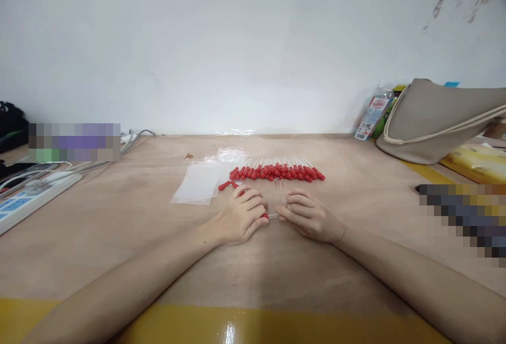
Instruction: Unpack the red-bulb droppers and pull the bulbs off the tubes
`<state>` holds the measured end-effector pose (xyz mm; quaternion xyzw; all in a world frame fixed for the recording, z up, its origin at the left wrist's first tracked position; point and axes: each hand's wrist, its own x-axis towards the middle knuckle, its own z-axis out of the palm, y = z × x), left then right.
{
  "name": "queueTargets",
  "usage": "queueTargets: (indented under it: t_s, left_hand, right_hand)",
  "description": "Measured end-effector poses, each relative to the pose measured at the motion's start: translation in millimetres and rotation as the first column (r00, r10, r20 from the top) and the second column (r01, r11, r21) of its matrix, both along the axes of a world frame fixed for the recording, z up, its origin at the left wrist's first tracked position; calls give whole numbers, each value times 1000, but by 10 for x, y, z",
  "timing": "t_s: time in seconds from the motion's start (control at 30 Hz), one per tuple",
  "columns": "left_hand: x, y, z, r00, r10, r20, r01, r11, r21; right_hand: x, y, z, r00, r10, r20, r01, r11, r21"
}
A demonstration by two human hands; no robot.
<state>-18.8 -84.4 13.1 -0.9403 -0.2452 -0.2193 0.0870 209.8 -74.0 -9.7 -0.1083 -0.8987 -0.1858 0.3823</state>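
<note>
My left hand (245, 216) is closed, with a red rubber bulb (264, 216) showing at its fingertips. A thin clear tube (273, 216) runs sideways from that bulb to my right hand (312, 214), whose thumb and fingers pinch its other end. Several loose clear tubes (279, 191) lie beside the right fingers, partly hidden by them. Loose red bulbs (224, 186) lie just beyond the left hand, some of them partly covered by it. Farther back, a row of clear droppers with red bulbs (276, 171) lies with the bulbs toward me.
Clear plastic bags (195, 183) lie left of the row. A white power strip (39, 196) with cables sits at the left. On the right are a labelled bottle (373, 115), a grey-beige drawstring bag (438, 123) and a yellow packet (474, 160). A white wall (253, 49) closes off the back.
</note>
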Motion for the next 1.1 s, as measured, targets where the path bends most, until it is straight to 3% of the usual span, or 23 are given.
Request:
queueTargets:
  t_s: [0.3,0.4,0.47,0.57,0.7,0.77,0.97,1.1]
  left_hand:
    - [-70,-14,8,999,29,22,-27,993,-111]
    - [-291,80,63,974,192,121,-170,971,-168]
    - [-463,167,126,901,368,231,-320,921,-221]
    - [-642,283,199,794,539,282,-453,833,-317]
    - [-671,350,172,763,608,221,-505,773,-385]
    - [-632,349,128,765,609,210,-506,770,-388]
    - [-518,351,18,741,626,243,-505,759,-412]
    - [-484,380,-30,758,596,267,-513,796,-320]
  right_hand:
    - [101,34,4,1000,24,-2,-24,999,-48]
    - [221,111,18,979,-133,-156,111,984,-142]
    - [272,177,9,928,-292,-232,235,940,-247]
    - [267,233,-24,875,-449,-180,367,859,-357]
    - [204,195,-42,785,-619,-42,547,722,-423]
    - [181,169,-31,759,-651,-11,582,686,-437]
    - [96,154,-18,800,-599,-9,547,736,-399]
    - [36,125,-15,811,-583,56,558,740,-375]
